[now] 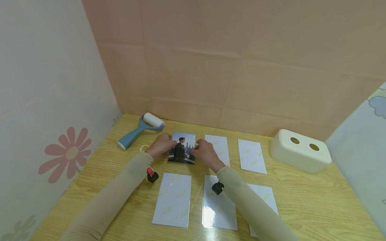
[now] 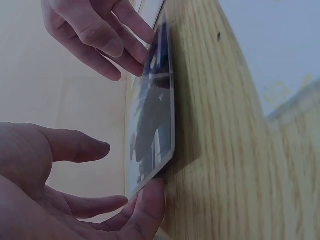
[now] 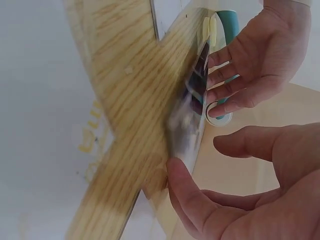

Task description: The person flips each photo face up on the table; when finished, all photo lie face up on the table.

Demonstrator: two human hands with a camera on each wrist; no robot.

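A glossy photo of a person in a dark suit before a city skyline is between the two hands at the back of the table. At its left edge, fingertips of the left hand touch it from the side; in the left wrist view the thumb stands apart from the photo. From the opposite edge, the right hand reaches in. One of its fingertips meets the photo's edge in the right wrist view, with the thumb raised clear. A shadow lies under the photo's near edge.
Several white cards with faint yellow marks lie around the photo; one card reflects light. Behind the left hand are a blue-handled lint roller and a yellow ring. A cream box with two round holes stands at the right.
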